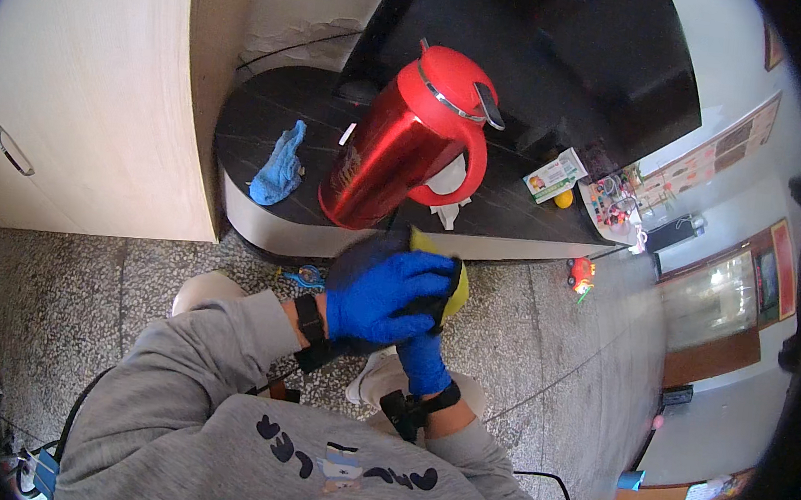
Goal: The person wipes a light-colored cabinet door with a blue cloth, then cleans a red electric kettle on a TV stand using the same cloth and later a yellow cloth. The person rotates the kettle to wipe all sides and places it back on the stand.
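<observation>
My left hand (385,297), in a blue glove, is closed over a dark, blurred item with a yellow-green part (459,291); its kind is not clear. My right hand (425,365), gloved in blue too, comes up from below against the same item, its fingers mostly hidden behind it and my left hand. Just beyond them, a red vacuum jug (400,136) with a black lever stands on the dark top of a low cabinet (503,216). A crumpled blue cloth (279,168) lies left of the jug, and white tissue (446,215) is behind its handle.
A large television (567,57) stands behind the jug. To the right are a small box (555,176), a yellow ball-like thing (563,198) and a red toy vehicle (580,274) on the floor. A blue item (305,277) lies by the cabinet base. A pale wardrobe (99,95) rises at left.
</observation>
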A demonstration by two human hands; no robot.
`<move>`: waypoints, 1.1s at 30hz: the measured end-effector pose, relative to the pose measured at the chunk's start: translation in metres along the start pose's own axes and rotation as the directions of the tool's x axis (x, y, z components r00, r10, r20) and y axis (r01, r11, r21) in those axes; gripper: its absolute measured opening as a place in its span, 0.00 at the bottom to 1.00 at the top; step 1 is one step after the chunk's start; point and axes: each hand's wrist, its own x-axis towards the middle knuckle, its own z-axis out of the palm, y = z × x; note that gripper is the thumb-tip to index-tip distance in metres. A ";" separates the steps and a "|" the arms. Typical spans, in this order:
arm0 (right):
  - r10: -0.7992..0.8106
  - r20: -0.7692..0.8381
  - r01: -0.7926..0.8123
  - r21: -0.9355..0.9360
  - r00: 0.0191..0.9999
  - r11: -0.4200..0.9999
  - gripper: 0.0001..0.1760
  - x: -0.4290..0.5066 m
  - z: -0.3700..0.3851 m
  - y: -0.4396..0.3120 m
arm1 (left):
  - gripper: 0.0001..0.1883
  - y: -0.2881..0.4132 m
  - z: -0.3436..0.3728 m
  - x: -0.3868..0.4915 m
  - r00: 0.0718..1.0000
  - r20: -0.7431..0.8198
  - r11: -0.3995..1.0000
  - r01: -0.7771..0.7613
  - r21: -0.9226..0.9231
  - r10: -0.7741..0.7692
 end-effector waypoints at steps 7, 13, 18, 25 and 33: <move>-0.046 -0.245 0.115 0.272 0.968 0.955 0.28 0.028 -0.009 -0.092 | 0.23 -0.009 0.011 0.008 0.910 -0.040 0.904 0.405 -0.135 -0.413; -0.199 -0.133 0.179 -0.147 0.971 0.973 0.23 0.087 -0.018 -0.113 | 0.22 -0.023 -0.009 0.012 0.848 -0.468 0.938 0.331 0.102 -0.249; -0.279 -0.050 0.271 -0.132 0.959 0.954 0.24 0.114 0.007 -0.128 | 0.24 -0.034 -0.028 0.020 0.812 -0.573 0.900 0.329 0.287 -0.115; -0.238 0.144 0.141 0.487 0.961 0.862 0.27 0.136 0.014 -0.139 | 0.36 -0.075 -0.076 0.033 0.753 -0.633 0.927 0.344 0.148 -0.179; -0.338 0.347 0.458 -0.370 0.875 0.808 0.25 0.145 0.012 -0.131 | 0.36 -0.071 -0.081 0.033 0.811 -0.516 0.940 0.340 0.030 -0.277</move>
